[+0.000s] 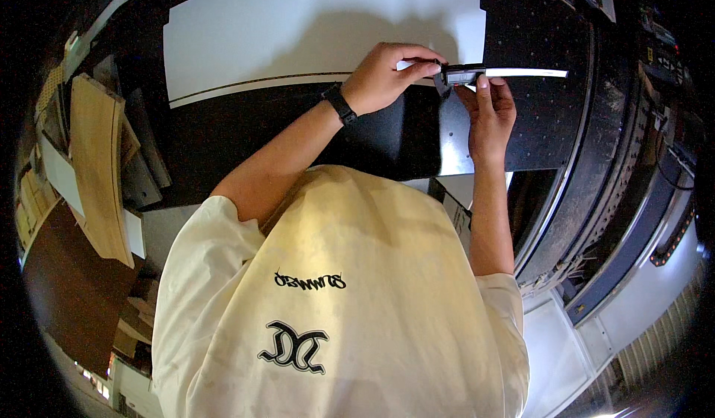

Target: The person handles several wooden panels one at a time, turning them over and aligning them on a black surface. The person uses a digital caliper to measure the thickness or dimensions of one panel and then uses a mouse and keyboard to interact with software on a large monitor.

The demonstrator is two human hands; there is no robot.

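While black lettering marks the shirt, left fingers and right fingers pinch a caliper

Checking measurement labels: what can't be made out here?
- Reading on the caliper's display: digits too small, head view.
- Whether the caliper jaws touch the white panel: left hand obscures it, head view.
- Part of the panel's near edge: behind left hand, head view.
- Shirt hem: cut off by lower edge, head view.
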